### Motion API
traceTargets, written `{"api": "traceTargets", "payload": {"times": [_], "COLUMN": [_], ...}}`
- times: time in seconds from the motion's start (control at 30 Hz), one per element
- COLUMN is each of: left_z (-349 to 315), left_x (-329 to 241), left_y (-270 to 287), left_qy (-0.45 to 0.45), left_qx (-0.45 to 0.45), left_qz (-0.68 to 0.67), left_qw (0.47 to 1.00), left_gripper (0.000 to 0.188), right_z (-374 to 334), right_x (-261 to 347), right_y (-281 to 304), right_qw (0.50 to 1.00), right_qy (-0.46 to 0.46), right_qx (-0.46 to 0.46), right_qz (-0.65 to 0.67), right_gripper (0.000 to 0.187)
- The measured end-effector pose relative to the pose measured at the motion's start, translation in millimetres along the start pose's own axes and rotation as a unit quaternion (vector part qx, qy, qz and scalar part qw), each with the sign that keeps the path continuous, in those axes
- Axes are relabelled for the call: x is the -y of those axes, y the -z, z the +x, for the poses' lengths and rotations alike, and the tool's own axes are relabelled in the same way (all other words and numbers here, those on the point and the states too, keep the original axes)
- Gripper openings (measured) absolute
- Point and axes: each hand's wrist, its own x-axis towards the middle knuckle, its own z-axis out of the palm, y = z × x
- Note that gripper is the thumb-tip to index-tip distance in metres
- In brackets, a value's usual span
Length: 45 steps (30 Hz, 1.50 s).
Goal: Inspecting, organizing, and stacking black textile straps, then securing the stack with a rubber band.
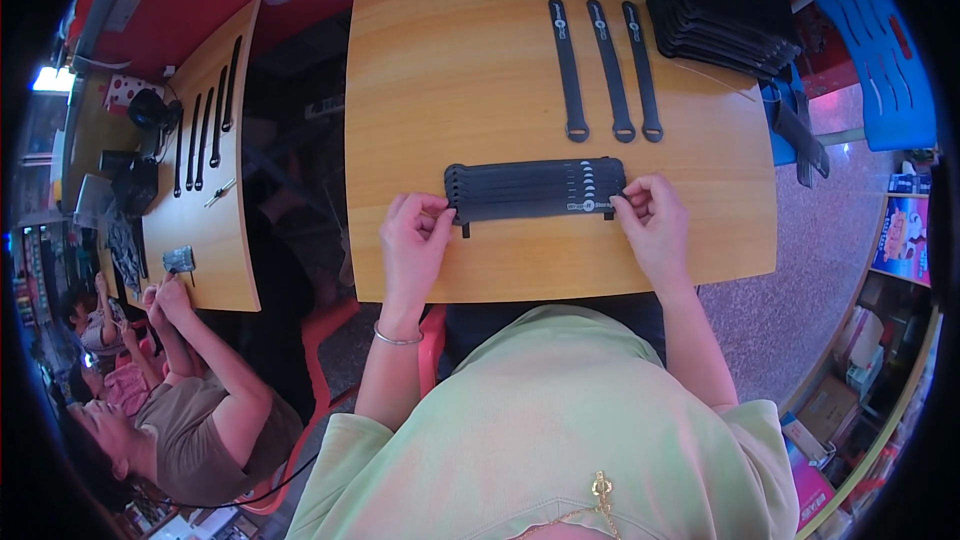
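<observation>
A neat stack of black straps [520,190] lies crosswise on the wooden table in front of me, the straps overlapping in steps with pale printed marks near their right ends. My left hand [418,240] pinches the stack's left end between thumb and fingers. At the opposite end my right hand [655,230] has its thumb and fingertips closed on the near right corner. Two short black tabs stick out under the stack's near edge. Farther off, a long black strap [568,70] with a looped end lies lengthwise, with two more like it to its right.
A tall pile of black straps [720,15] stands at the table's far right corner. Blue plastic chairs [875,50] are beyond the right edge. To the left, a co-worker [215,420] sits at another wooden table [225,240] with several black straps on it. Shelves [850,390] line the right side.
</observation>
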Motion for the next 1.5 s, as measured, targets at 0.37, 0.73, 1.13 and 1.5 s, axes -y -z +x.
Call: {"api": "traceTargets", "payload": {"times": [0.37, 0.73, 1.13, 1.5], "left_z": [-4, -1, -1, -1], "left_x": [-8, -14, -12, -41], "left_y": [-3, -4, -3, -21], "left_qy": [-0.214, -0.266, -0.210, -0.018], "left_qx": [0.015, -0.003, 0.022, 0.072], "left_qz": [0.177, 0.208, 0.190, -0.210], "left_qw": [0.961, 0.941, 0.959, 0.975], "left_gripper": [0.015, 0.009, 0.009, 0.028], "right_z": [-4, 74, 135, 44], "right_x": [5, 48, 64, 96], "right_y": [0, -21, -58, -42], "right_qw": [0.997, 0.978, 0.964, 0.921], "right_qy": [0.063, 0.166, 0.068, -0.019], "right_qx": [0.015, 0.003, 0.140, 0.256], "right_qz": [-0.042, -0.127, -0.214, 0.293], "right_gripper": [0.010, 0.025, 0.034, 0.016]}}
